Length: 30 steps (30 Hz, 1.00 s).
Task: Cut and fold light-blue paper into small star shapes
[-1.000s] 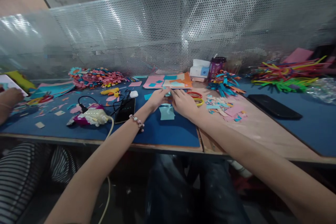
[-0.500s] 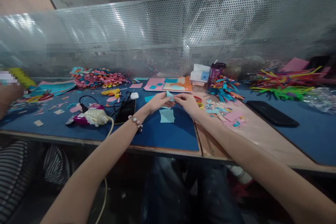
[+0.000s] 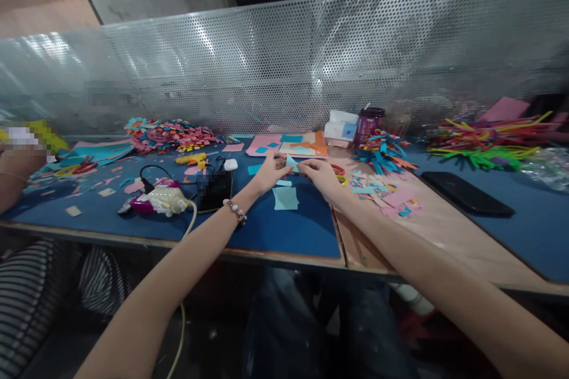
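Note:
Above the blue table top, a small folded piece of light blue paper (image 3: 291, 163) is held between both hands. My left hand (image 3: 272, 173) pinches its left side, fingers closed. From the other side, the fingertips of my right hand (image 3: 319, 174) close on the paper's right corner. Just below the hands, a light blue paper square (image 3: 285, 198) lies flat on the table, with a narrow light blue strip (image 3: 284, 183) behind it. Past the hands, coloured sheets (image 3: 262, 144) in pink and orange carry loose blue pieces.
Left of me are a phone (image 3: 216, 190), a power strip (image 3: 160, 198) with a cable, and a yellow glue gun (image 3: 192, 159). Paper scraps (image 3: 377, 186) lie to the right, near a dark phone (image 3: 466, 192). A co-worker's hand (image 3: 20, 163) is at far left. A perforated metal screen (image 3: 267, 65) stands behind.
My hands have drawn slightly apart around the light blue paper, showing more of it as a pointed shape. The whole view has shifted a little. The co-worker's hand has come further into view.

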Each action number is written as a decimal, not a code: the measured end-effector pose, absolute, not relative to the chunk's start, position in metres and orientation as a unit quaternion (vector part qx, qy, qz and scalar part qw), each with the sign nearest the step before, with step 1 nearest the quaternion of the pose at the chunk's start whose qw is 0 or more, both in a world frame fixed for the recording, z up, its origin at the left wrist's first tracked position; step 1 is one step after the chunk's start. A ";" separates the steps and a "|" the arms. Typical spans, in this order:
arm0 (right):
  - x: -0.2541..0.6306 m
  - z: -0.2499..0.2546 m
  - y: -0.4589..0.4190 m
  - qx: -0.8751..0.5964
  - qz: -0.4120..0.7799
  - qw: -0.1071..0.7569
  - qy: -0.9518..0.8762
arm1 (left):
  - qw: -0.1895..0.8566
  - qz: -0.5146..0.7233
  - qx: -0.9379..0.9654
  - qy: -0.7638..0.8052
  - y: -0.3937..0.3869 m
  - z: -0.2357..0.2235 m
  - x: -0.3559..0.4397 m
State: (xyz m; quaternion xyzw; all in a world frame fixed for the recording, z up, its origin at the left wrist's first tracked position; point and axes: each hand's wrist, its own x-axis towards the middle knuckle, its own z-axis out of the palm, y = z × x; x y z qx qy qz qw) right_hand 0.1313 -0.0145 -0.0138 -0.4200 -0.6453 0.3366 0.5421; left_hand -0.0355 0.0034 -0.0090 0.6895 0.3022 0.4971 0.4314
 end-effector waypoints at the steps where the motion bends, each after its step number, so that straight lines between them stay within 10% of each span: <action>1: 0.131 -0.013 -0.015 -0.419 0.334 0.545 -0.644 | 0.428 0.493 0.697 0.299 0.003 -0.008 -0.035; 30: 0.124 -0.009 -0.022 -0.438 0.316 0.548 -0.638 | 0.397 0.482 0.727 0.286 -0.007 -0.005 -0.030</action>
